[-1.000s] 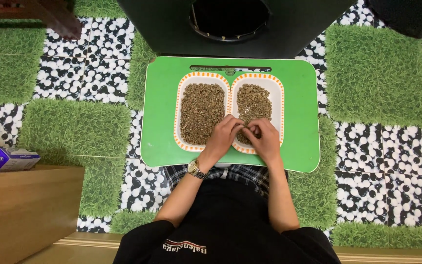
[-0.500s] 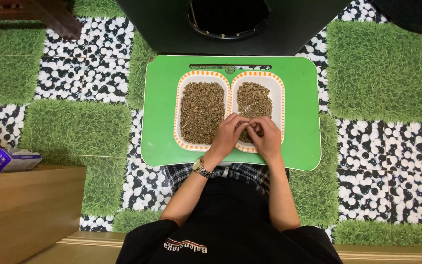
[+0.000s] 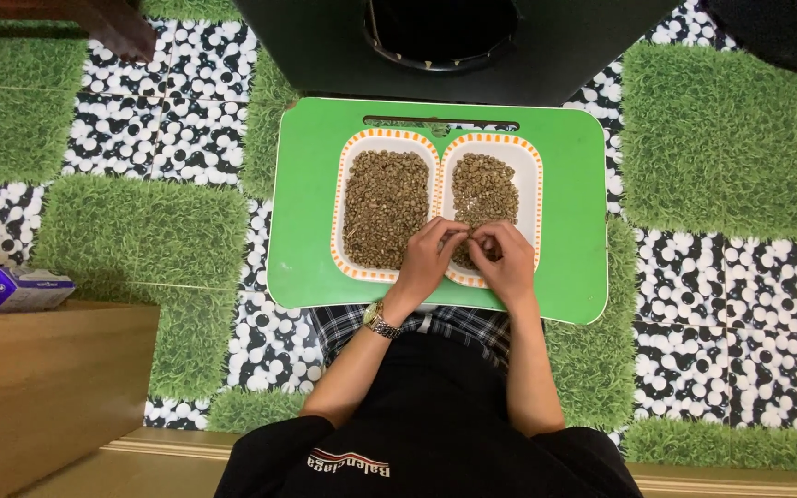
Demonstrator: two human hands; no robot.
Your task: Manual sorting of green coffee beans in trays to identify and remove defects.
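Beside the right dish [image 3: 528, 175], a bean-filled left dish [image 3: 339, 212] sits on the green tray [image 3: 306, 231].

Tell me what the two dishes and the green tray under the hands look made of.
Both white dishes: glossy, orange-trimmed, probably melamine or glazed ceramic; cannot tell which. Green tray: smooth moulded plastic by its uniform colour, rounded corners and handle slot.

My left hand [image 3: 429, 254] and right hand [image 3: 505, 256] draw closer over the near end of the right dish [image 3: 532, 184], fingertips now almost meeting above the beans [image 3: 481, 189]. My view drifts a little, so the green tray [image 3: 306, 203] sits slightly higher than before.
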